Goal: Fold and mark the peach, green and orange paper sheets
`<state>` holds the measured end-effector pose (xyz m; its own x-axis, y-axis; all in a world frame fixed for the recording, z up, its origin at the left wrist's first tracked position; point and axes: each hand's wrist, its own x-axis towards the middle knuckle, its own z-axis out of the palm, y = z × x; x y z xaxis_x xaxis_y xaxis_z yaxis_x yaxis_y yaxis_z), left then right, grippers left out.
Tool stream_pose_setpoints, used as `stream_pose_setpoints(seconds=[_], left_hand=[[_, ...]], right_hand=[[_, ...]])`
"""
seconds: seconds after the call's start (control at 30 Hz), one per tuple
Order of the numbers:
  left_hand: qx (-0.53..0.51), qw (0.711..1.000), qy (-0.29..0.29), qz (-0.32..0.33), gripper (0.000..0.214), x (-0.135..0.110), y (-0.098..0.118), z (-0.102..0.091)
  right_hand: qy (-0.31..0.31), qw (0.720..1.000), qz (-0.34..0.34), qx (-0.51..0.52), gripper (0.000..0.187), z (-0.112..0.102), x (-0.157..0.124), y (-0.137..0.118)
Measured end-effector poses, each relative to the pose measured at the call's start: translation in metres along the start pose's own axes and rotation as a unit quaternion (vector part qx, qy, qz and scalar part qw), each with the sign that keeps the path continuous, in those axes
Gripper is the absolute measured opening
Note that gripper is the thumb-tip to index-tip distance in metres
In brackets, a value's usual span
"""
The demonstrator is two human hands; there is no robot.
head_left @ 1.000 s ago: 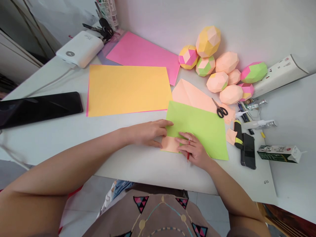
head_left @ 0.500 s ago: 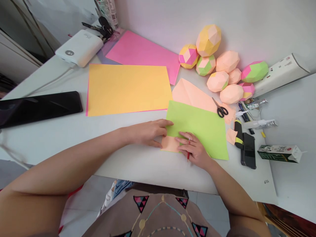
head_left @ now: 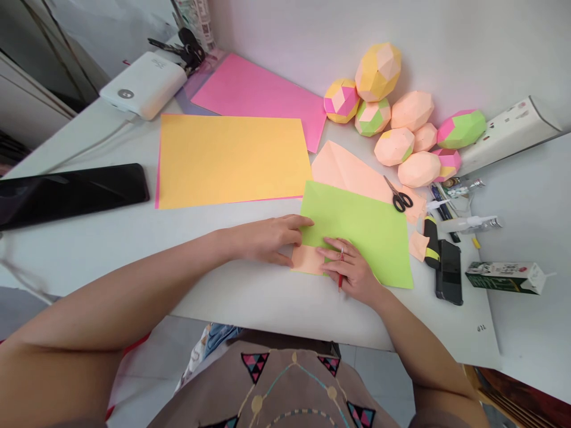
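A green sheet of paper (head_left: 357, 217) lies on the white table in front of me. On its lower left corner sits a small peach paper piece (head_left: 307, 259), lined up close to the sheet's edges. My left hand (head_left: 272, 239) rests at that corner, fingers spread and touching the piece's left side and the sheet. Over the piece's right end lie the fingertips of my right hand (head_left: 350, 267). A red pencil (head_left: 340, 282) is tucked between the right hand's fingers, its tip toward the table's front edge.
Yellow paper (head_left: 232, 160) and pink paper (head_left: 263, 89) lie behind. Black-handled scissors (head_left: 400, 199) rest on peach paper (head_left: 348, 169). Several faceted paper balls (head_left: 417, 169) stand by the wall. A black phone (head_left: 74, 193), power bank (head_left: 143, 86), box cutter (head_left: 430, 241) and carton (head_left: 506, 277) sit around.
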<state>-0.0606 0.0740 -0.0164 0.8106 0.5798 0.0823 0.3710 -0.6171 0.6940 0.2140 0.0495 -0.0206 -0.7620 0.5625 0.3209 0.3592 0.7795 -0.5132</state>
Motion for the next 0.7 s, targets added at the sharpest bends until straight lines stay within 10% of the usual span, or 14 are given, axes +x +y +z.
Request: stream_pose_setpoints(seconds=[0.7], left_hand=[[0.043, 0.999, -0.018, 0.004, 0.015, 0.0008, 0.0065, -0.003]], right_hand=[[0.001, 1.0, -0.006, 0.01, 0.013, -0.0005, -0.0004, 0.0009]])
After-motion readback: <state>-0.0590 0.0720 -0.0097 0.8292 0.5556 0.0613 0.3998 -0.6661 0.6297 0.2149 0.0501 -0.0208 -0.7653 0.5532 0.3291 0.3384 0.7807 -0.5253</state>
